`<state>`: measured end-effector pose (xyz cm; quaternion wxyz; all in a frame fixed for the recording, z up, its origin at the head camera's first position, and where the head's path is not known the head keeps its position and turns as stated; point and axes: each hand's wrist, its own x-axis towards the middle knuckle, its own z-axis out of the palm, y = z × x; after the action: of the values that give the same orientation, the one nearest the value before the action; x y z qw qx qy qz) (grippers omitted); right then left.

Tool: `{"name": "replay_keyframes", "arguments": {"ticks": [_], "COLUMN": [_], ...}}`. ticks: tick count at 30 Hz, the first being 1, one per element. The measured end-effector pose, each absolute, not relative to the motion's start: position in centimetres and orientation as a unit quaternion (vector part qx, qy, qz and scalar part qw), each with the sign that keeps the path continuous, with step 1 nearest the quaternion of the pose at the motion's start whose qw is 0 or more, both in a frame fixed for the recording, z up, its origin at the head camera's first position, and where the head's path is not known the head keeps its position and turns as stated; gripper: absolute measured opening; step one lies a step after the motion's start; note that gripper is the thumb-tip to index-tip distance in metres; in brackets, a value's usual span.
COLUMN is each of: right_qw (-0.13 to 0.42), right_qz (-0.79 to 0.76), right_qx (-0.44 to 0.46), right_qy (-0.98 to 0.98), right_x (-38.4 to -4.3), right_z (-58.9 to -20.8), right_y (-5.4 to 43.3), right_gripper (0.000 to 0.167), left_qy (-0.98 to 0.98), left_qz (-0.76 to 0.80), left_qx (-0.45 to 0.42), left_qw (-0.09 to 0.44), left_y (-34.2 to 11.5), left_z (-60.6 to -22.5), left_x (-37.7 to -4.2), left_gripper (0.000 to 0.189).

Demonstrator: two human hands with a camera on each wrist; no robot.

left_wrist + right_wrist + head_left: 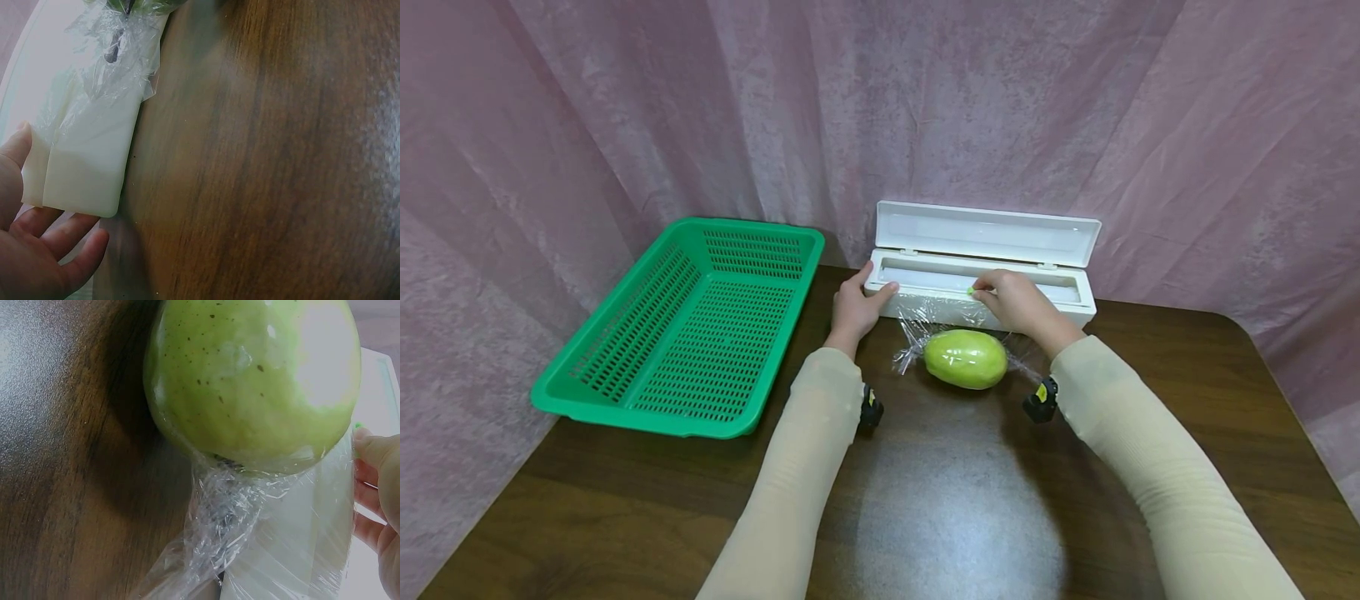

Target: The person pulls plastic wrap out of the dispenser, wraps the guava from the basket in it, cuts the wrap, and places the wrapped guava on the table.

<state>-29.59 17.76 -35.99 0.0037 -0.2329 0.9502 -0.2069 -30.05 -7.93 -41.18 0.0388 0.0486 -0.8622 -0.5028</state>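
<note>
A white cling film dispenser [985, 310] stands at the back of the table with its lid [987, 234] raised and a roll inside. My left hand [854, 308] grips its left end, thumb on top and fingers around the end in the left wrist view. At the front edge my right hand [1018, 304] pinches a small green slider cutter [971, 291]. Just in front lies a green oval fruit [966, 359] wrapped in clear film, with dark specks on its skin. Twisted film [222, 512] gathers at its ends, and a sheet still runs to the dispenser.
To the left, a green slotted plastic basket [797, 333] sits on the dark wooden table [955, 500]. A pink curtain [985, 108] hangs right behind the dispenser and basket. The table's rounded corner is at the right.
</note>
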Motion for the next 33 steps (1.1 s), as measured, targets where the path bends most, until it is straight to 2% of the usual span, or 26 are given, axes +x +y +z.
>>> {"name": "replay_keyframes", "arguments": {"ticks": [8,33], "right_qw": [0.012,-0.011], "right_qz": [-0.207,-0.209], "right_qx": [-0.228,-0.236], "right_qy": [0.951,0.949], "right_x": [-29.68,-29.87], "right_z": [-36.02,-36.35], "right_y": [17.98,18.3], "right_gripper": [0.027,0.024], "left_qy": [-0.863,-0.866], "left_qz": [-0.501,-0.496], "left_qx": [0.045,0.05], "left_qw": [0.039,0.039], "left_y": [-7.94,-7.87], "left_z": [-41.05,-41.08], "left_x": [-30.0,-30.03], "left_gripper": [0.07,0.07]}}
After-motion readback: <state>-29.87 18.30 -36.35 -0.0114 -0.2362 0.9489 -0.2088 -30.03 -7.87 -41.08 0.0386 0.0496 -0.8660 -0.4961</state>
